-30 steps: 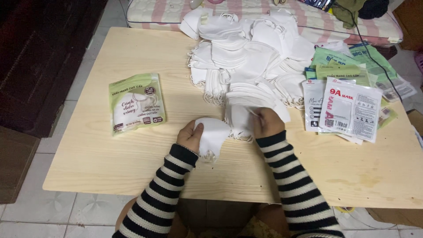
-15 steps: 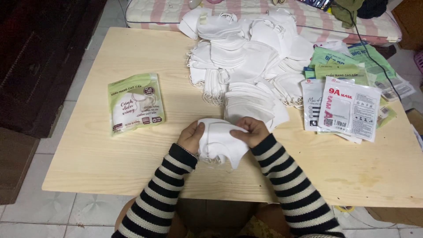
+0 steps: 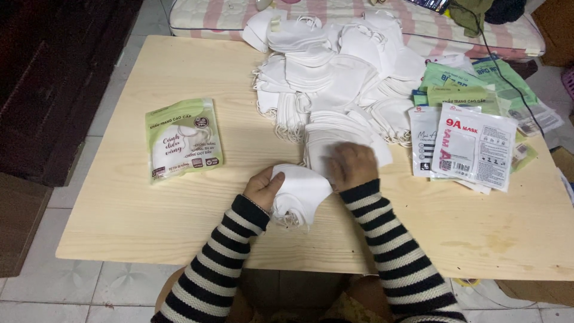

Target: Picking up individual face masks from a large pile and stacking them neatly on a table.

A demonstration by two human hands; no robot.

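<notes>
Pale wooden worktop (image 3: 149,221): left hand (image 3: 263,186) stays clamped on the small bundle of white fabric masks (image 3: 301,192); right hand (image 3: 351,165) has left it, now spread flat on the neat white mask stack (image 3: 335,134) just beyond.

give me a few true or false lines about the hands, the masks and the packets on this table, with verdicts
1. The left hand holds a small stack of white masks. True.
2. The right hand is lifted clear above the table. False: it rests on the fanned mask stack.
3. A green packet lies alone left of the hands. True.
4. The big mask pile sits at the table's near edge. False: it lies at the far side.
5. The white and red packet lies left of the hands. False: right.
</notes>
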